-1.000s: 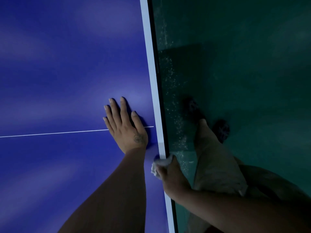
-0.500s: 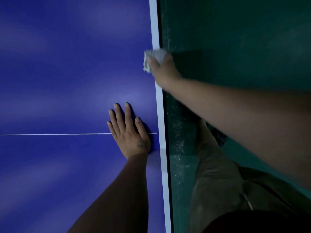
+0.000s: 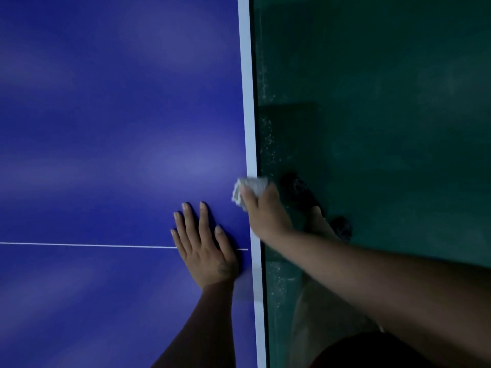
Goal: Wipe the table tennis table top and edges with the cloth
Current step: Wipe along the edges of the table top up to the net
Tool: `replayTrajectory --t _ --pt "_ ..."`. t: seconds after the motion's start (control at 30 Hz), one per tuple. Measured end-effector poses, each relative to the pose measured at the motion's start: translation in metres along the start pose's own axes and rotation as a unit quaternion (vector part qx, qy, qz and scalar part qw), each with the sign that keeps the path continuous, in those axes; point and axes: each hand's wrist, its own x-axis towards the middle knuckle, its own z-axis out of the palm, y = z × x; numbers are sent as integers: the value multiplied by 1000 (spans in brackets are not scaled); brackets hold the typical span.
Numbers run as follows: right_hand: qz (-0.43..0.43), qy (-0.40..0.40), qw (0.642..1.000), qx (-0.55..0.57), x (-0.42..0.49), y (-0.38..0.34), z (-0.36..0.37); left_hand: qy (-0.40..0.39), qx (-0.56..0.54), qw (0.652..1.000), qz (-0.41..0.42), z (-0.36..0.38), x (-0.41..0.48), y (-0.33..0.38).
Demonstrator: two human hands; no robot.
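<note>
Dark green floor (image 3: pixel 372 128) beside blue table-tennis counter (image 3: pixel 106 128). Right hand (image 3: pixel 265 216) grasps crumpled white cloth (image 3: pixel 251 185) on the white edge stripe (image 3: pixel 248 102); left hand (image 3: pixel 204 245) lies flat, released. Edge wipe midway, likely much left.

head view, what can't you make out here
All in the head view:
- cloth: lower part hidden under the right hand.
- white centre line: a stretch hidden under the left hand.
- table: ends cut off by the frame.
- footwear: too dark to tell.
</note>
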Motion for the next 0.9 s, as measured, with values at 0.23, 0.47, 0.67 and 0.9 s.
replayTrajectory --t 0.23,0.47,0.67,0.9 --pt "27 -30 996 -74 116 -114 -51 -30 -5 1000 -1 -7 25 12" --pt "80 -94 991 -51 65 -61 -34 -1 5 999 -34 12 201 71" --pt "89 -34 995 6 40 -43 -18 2 -1 1000 -31 11 224 80" --pt "-14 34 996 86 143 -154 -57 13 9 999 -29 12 223 82"
